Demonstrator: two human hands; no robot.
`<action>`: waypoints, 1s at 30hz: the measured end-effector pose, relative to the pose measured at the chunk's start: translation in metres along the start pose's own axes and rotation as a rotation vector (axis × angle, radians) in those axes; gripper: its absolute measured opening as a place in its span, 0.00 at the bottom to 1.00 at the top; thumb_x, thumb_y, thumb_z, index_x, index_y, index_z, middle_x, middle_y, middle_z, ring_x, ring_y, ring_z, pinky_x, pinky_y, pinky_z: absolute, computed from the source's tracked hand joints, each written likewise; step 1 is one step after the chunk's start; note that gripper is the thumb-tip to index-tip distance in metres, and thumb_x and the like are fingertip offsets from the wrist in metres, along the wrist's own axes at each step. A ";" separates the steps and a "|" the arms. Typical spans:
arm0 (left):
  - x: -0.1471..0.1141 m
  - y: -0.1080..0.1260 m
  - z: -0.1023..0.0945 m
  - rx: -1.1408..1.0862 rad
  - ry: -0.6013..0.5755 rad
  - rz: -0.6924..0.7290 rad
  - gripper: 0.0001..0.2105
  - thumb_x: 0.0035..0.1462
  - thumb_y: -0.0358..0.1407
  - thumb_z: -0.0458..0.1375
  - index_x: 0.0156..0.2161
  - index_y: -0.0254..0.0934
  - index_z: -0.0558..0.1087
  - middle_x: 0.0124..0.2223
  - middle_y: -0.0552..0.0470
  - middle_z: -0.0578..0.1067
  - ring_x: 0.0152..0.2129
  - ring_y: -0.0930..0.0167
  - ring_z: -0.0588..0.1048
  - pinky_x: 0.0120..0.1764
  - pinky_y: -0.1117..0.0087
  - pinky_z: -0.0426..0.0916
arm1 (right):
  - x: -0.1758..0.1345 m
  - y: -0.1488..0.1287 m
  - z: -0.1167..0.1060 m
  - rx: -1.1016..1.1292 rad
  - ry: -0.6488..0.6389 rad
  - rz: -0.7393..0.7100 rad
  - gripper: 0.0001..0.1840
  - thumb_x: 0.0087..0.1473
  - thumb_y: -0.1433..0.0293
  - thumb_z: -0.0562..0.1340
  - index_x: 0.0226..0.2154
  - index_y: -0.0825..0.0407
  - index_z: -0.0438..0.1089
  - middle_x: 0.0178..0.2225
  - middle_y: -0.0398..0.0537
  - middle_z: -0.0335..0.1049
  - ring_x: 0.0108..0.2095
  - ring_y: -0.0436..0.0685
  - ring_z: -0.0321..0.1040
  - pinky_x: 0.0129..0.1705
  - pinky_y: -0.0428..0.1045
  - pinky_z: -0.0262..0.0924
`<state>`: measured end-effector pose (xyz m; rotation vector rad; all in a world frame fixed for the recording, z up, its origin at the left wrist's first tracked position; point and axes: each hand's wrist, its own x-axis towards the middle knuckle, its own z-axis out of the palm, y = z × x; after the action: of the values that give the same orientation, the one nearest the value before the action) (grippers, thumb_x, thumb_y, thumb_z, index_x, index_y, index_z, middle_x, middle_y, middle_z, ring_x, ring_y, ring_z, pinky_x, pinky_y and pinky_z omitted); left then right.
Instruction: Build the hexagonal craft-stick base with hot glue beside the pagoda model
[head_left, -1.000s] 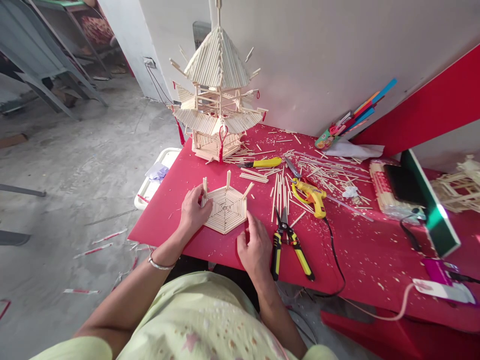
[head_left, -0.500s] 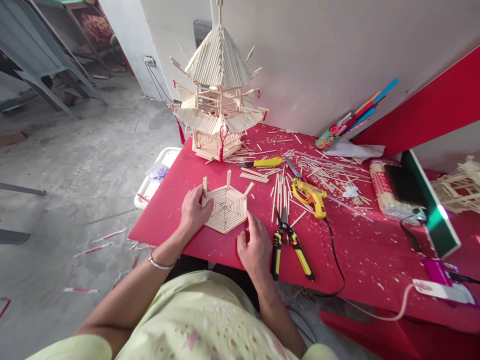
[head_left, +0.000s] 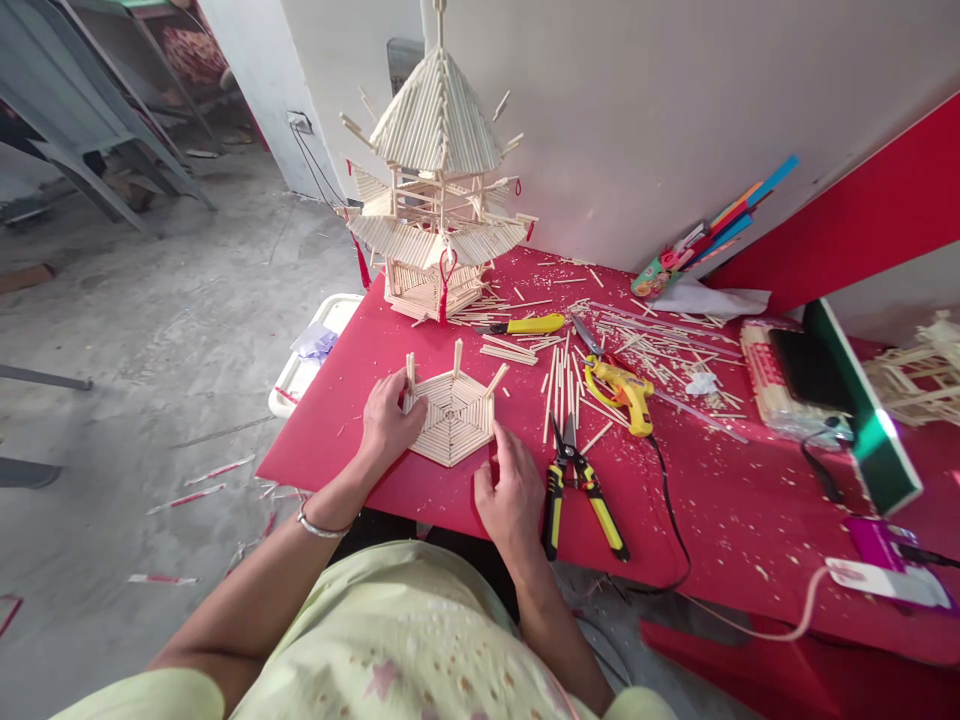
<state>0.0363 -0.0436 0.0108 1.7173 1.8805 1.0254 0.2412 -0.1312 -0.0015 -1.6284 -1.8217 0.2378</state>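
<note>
A hexagonal panel of pale wooden sticks (head_left: 451,425) lies flat on the red table, its sticks set in rings around the centre. Short stick posts rise from its far and side corners. My left hand (head_left: 391,418) grips the left side, thumb over the panel and fingers by the left post (head_left: 410,372). At the right corner, my right hand (head_left: 511,490) rests with its fingertips against the edge; thumb and fingers are apart. Right of that hand lie yellow-and-black cutters (head_left: 576,490), blades slightly apart.
Behind the panel stands a stick pagoda (head_left: 442,200) with red tassels. A yellow utility knife (head_left: 534,325), loose sticks (head_left: 561,385), a yellow glue gun (head_left: 626,395) with a black cord and a pen cup (head_left: 651,278) are on the table (head_left: 720,520). A white tray (head_left: 289,385) sits left.
</note>
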 end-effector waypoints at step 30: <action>0.000 0.001 -0.001 0.002 -0.005 0.004 0.10 0.54 0.34 0.58 0.43 0.42 0.73 0.39 0.48 0.76 0.42 0.59 0.75 0.48 0.58 0.69 | 0.000 0.000 -0.001 -0.002 -0.006 -0.024 0.27 0.58 0.78 0.57 0.58 0.52 0.71 0.60 0.55 0.72 0.58 0.63 0.71 0.59 0.58 0.69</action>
<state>0.0365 -0.0434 0.0126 1.7241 1.8755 1.0203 0.2421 -0.1314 -0.0006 -1.6087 -1.8452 0.2303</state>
